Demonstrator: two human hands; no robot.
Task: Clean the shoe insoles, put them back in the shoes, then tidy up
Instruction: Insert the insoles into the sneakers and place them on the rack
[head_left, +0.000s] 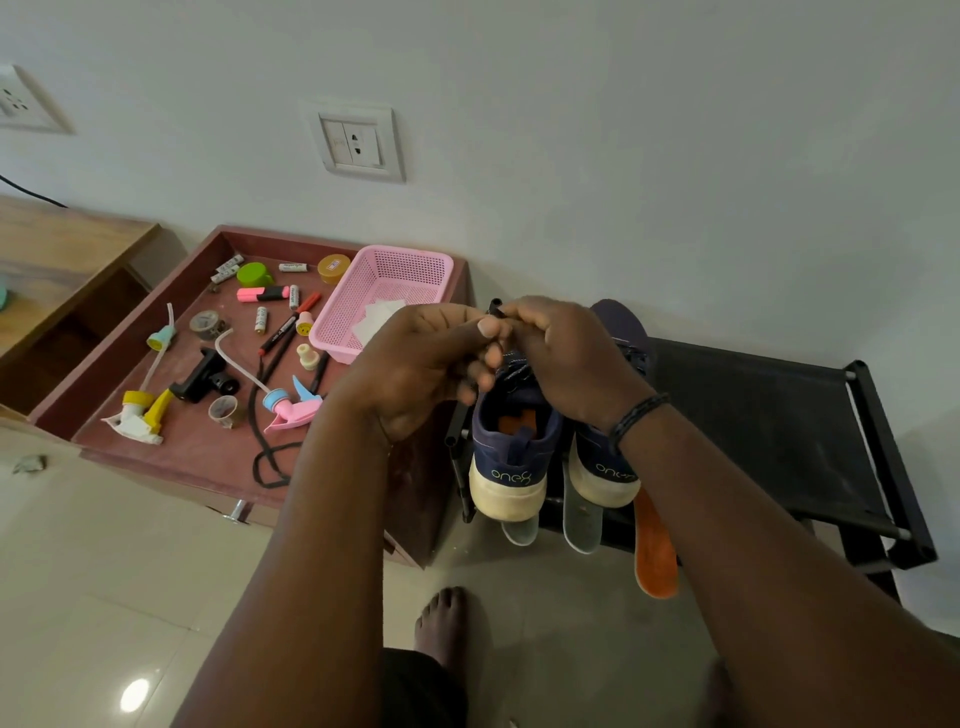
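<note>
Two navy shoes with cream soles stand heel-toward-me on a black rack (769, 415). An orange insole shows inside the left shoe (511, 457). The right shoe (602, 467) is partly hidden by my right arm. My left hand (415, 364) and my right hand (561, 353) meet above the left shoe's tongue, both pinching its black lace (497, 312). An orange insole (657, 551) hangs off the rack's front edge beside two clear insoles (582, 525). A dark purple insole (621, 319) lies behind my right hand.
A reddish wooden tray (197, 447) at left holds spray nozzles, markers, batteries, tape rolls, a loose black lace (262, 447) and a pink basket (384, 296) with white wipes. My bare foot (441, 623) stands on the tiled floor below the shoes. The wall is close behind.
</note>
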